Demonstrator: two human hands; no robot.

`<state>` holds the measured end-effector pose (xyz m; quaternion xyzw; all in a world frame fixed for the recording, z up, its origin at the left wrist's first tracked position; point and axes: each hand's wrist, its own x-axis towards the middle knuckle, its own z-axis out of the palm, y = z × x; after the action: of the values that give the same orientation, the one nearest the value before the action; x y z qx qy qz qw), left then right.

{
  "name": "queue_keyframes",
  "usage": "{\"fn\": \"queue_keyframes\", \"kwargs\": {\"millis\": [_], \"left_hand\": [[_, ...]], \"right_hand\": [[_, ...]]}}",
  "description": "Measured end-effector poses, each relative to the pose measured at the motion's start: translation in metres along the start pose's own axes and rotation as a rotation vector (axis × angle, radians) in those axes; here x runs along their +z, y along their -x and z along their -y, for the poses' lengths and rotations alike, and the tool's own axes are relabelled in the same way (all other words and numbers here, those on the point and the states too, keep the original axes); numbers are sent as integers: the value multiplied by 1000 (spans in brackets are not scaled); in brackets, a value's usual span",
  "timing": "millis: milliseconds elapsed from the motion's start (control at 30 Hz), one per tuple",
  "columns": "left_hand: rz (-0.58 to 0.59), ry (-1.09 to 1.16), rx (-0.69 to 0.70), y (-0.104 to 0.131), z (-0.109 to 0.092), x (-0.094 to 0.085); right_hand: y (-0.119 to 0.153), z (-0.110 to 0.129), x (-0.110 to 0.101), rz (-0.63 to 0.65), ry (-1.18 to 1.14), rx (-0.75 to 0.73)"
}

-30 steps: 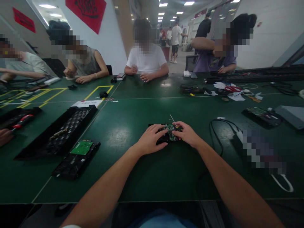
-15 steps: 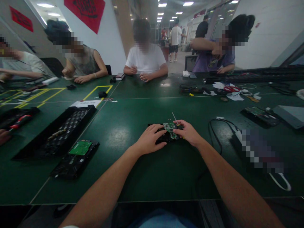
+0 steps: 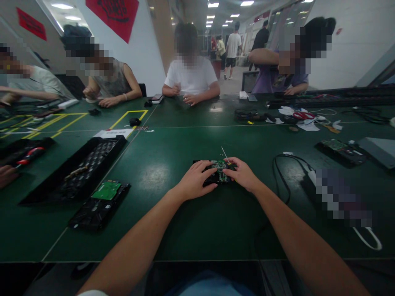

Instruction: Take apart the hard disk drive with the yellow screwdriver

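Note:
A black hard drive with a green circuit board lies on the green table in front of me. My left hand spans its left part, fingers on top and thumb along the near edge, holding it. At the drive's right end, my right hand is closed round a screwdriver, whose thin shaft sticks out up and away from the fingers, off the board. The handle is mostly hidden in the palm. Thumb and fingertips of that hand also touch the board's right side. Tiny bits, perhaps screws, lie just beyond the drive.
On the left are another hard drive and a long black tray. A cable, a power strip-like white object and a further drive lie on the right. Red-handled scissors lie farther back. Several people sit opposite.
My right hand has shifted slightly left over the board, and the screwdriver's shaft has moved with it. The left hand keeps its place on the drive. The view has turned a little.

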<state>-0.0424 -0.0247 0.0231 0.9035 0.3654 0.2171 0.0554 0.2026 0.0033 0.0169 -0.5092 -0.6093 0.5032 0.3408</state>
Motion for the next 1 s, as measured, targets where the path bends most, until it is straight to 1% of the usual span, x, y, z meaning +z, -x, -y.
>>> {"fn": "queue_keyframes", "kwargs": {"millis": [167, 400, 633, 800, 1000], "left_hand": [[7, 9, 6, 0, 0, 0], [39, 8, 49, 0, 0, 0], [42, 23, 39, 0, 1, 2], [26, 24, 48, 0, 0, 1], [43, 9, 33, 0, -1, 0]], "right_hand": [[2, 2, 3, -9, 45, -21], [-2, -4, 3, -40, 98, -21], [-2, -3, 4, -23, 76, -4], [-3, -6, 1, -12, 81, 7], [-4, -9, 0, -1, 92, 11]]}}
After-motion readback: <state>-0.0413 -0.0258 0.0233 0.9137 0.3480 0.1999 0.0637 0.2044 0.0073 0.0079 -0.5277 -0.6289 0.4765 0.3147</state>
